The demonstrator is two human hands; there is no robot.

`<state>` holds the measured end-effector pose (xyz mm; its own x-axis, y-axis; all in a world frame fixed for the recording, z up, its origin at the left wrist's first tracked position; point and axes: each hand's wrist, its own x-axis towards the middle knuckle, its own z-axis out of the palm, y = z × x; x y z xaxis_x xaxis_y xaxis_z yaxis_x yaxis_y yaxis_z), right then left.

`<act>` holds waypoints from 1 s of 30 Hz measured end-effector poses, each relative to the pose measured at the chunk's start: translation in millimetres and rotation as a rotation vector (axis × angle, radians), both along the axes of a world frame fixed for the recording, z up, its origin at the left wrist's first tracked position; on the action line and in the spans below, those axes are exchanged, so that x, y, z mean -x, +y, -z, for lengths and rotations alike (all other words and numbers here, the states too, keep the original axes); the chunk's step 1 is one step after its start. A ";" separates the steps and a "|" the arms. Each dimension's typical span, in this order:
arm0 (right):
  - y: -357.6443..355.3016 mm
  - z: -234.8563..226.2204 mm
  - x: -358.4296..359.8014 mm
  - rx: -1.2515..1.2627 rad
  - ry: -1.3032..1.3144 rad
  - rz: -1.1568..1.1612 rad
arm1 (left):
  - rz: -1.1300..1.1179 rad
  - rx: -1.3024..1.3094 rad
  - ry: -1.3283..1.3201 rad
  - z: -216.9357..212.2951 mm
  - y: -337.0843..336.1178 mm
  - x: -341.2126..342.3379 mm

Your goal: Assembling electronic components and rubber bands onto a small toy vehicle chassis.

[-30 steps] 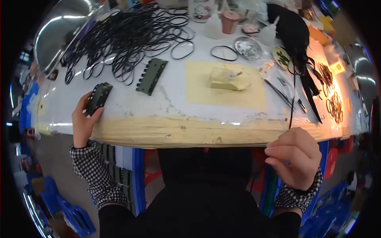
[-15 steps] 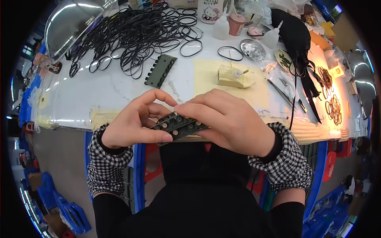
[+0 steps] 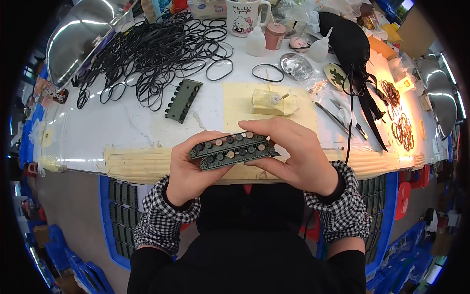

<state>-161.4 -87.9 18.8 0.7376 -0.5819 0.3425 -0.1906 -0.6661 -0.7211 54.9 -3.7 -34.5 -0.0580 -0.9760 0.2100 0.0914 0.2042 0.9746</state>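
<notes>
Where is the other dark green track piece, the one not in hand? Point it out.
In the head view, the spare track piece lies on the white table, left of centre, between the pile of black rubber bands and the yellow mat.

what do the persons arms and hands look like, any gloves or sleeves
No gloves: the left hand and right hand are bare. Both wrists show black-and-white checked cuffs, coming out from under black outer sleeves. No rings or watch visible.

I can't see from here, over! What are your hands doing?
Left hand and right hand both grip the dark green wheeled part, held above the table edge. Second green part lies by the black bands. Nothing blocking.
</notes>
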 end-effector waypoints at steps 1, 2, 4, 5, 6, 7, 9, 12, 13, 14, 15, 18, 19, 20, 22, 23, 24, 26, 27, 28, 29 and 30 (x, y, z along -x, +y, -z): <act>-0.7 -0.1 1.9 -0.025 0.025 -0.005 | -0.002 0.042 0.026 2.0 -1.7 0.5; -0.1 0.8 2.0 -0.018 0.006 0.008 | -0.010 0.032 0.013 1.1 -1.8 1.8; 0.3 3.4 0.5 -0.001 -0.036 0.033 | -0.025 0.014 -0.017 -2.0 -2.7 4.2; -1.0 0.8 1.2 0.046 -0.083 0.083 | -0.055 0.074 -0.043 -1.8 -5.8 4.9; -2.0 -3.8 0.8 0.093 -0.131 0.128 | -0.089 0.133 -0.069 -1.7 -8.3 4.2; -4.2 -4.4 3.4 0.097 -0.150 0.179 | -0.123 0.193 -0.095 -1.8 -10.4 3.4; -11.2 -2.5 15.7 0.060 -0.160 0.288 | -0.143 0.113 -0.096 -6.6 -11.8 -0.2; -7.0 3.9 15.5 0.018 -0.144 0.300 | -0.173 0.032 -0.072 -7.4 -11.4 1.7; -1.7 7.7 10.8 0.036 -0.157 0.294 | -0.170 0.005 -0.052 -6.7 -11.4 4.7; 2.4 11.3 6.1 0.053 -0.171 0.287 | -0.167 -0.023 -0.033 -6.2 -12.6 7.6; 5.3 13.6 2.5 0.071 -0.198 0.298 | -0.161 -0.042 -0.006 -8.1 -13.0 10.2; 6.4 21.5 0.7 0.093 -0.275 0.380 | -0.156 -0.040 0.043 -8.1 -14.0 14.2; 6.9 21.2 -0.2 0.120 -0.288 0.383 | -0.153 -0.040 0.043 -7.5 -14.1 13.8; 7.4 19.7 -1.0 0.147 -0.300 0.386 | -0.150 -0.040 0.044 -6.6 -14.5 13.3; 7.2 19.3 -1.6 0.163 -0.312 0.388 | -0.147 -0.040 0.046 -5.7 -14.3 12.8; 6.2 19.7 -1.7 0.151 -0.312 0.384 | -0.149 -0.040 0.044 -5.6 -14.0 12.7; 5.1 19.6 -1.8 0.141 -0.313 0.381 | -0.150 -0.038 0.043 -5.7 -14.2 12.6; 4.7 21.2 -1.3 0.154 -0.324 0.380 | -0.170 -0.017 -0.007 -7.1 -14.1 14.0; 4.7 22.0 -1.2 0.159 -0.330 0.378 | -0.181 -0.008 -0.033 -7.7 -13.7 14.5; 4.4 22.5 -1.4 0.163 -0.338 0.374 | -0.167 0.000 -0.044 -7.8 -13.7 13.4; 4.0 22.9 -1.6 0.166 -0.345 0.371 | -0.153 0.009 -0.055 -7.8 -14.2 11.4; 3.8 23.4 -1.4 0.171 -0.351 0.370 | -0.137 0.018 -0.065 -7.6 -14.7 9.7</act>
